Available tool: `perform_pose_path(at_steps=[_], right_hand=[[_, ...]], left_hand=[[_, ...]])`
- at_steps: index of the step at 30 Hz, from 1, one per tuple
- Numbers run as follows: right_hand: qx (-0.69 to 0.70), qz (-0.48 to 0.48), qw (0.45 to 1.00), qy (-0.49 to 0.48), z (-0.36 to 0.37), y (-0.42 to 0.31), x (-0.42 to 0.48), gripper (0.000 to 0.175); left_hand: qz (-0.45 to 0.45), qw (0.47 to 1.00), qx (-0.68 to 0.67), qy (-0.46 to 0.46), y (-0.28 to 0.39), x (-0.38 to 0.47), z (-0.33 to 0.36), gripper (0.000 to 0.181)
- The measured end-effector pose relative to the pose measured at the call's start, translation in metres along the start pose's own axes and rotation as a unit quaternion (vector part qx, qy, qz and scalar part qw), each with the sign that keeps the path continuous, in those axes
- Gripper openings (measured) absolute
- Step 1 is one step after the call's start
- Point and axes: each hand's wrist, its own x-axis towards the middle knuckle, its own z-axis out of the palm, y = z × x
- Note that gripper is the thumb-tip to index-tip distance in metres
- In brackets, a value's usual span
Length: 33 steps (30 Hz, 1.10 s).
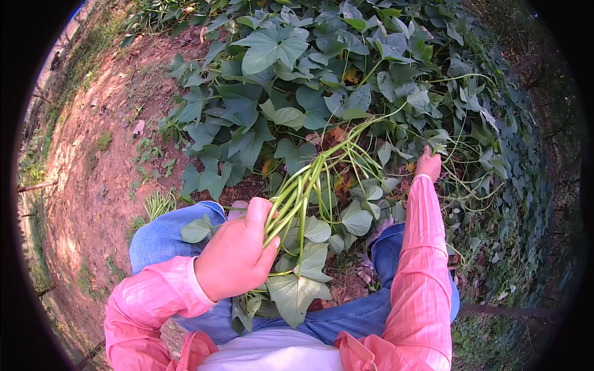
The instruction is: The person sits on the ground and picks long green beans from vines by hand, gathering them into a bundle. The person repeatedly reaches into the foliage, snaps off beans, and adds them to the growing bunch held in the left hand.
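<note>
My left hand (239, 257) grips a bundle of long green vine stems (304, 185) just in front of my body. Broad lobed leaves (299, 294) dangle below that fist, and the stems run up and right toward the plants. Stretched far out to the right, my right hand (428, 166) is closed on a few short green stems (437, 149), with a leaf just above it. Its fingertips are partly hidden among the foliage. The leafy vines (278, 92), which look like sweet potato, grow thickly ahead of both hands.
A small bunch of cut stems (159, 205) lies on the soil beside my left knee (178, 232). Reddish bare ground (106, 148) extends along the left. Loose, trailing vines (468, 195) tangle near my right hand. Dry brown leaves (343, 181) show beneath the stems.
</note>
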Motion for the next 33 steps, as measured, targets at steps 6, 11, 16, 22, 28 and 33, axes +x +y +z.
perform_pose_path(at_steps=[6, 11, 16, 22, 28, 33], right_hand=[[0.385, -0.061, 0.897, 0.208, -0.055, -0.089, -0.026, 0.039], [0.260, -0.506, 0.822, -0.018, -0.083, -0.144, -0.079, 0.017], [-0.057, -0.419, 0.883, -0.201, -0.082, -0.147, -0.104, 0.031], [0.012, -0.329, 0.898, -0.293, -0.079, -0.125, -0.085, 0.039], [0.100, -0.188, 0.924, -0.317, -0.074, -0.083, -0.029, 0.026], [0.193, -0.171, 0.899, -0.355, -0.068, -0.043, -0.008, 0.025]], left_hand=[[0.077, 0.995, 0.057, -0.032, 0.004, 0.001, 0.010, 0.035], [0.075, 0.996, 0.041, -0.017, 0.006, -0.001, 0.011, 0.035], [0.060, 0.998, 0.032, 0.008, 0.002, -0.004, 0.009, 0.034], [0.053, 0.998, 0.031, 0.024, -0.003, -0.009, 0.005, 0.035], [0.047, 0.998, 0.023, 0.020, -0.003, -0.011, 0.004, 0.036], [0.060, 0.998, 0.029, 0.011, -0.002, -0.009, 0.005, 0.037]])
